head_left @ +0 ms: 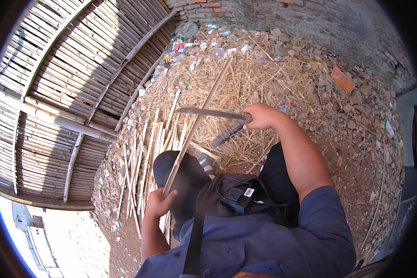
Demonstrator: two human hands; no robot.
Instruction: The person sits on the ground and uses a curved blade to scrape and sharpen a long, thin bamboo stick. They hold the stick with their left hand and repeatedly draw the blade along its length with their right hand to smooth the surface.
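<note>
A long split bamboo strip (216, 85) slants up from my left hand (159, 203), which is closed around its near end beside my left knee. Its far end reaches over the straw-coloured shavings. My right hand (260, 116) is closed on a long-bladed knife (217, 113), its blade pointing left and lying across the strip's middle. A dark, ribbed, wrapped piece (228, 133) also runs down-left from my right hand; I cannot tell whether it is the knife's handle. Several pale bamboo strips (133, 173) lie in a pile left of my legs.
Bamboo shavings (264, 83) cover the ground ahead, with litter (185, 48) at the far left. A slatted bamboo wall (74, 78) stands left and a brick wall (301, 18) at the back. A black device (238, 198) with a cable rests on my lap. An orange tile piece (342, 80) lies far right.
</note>
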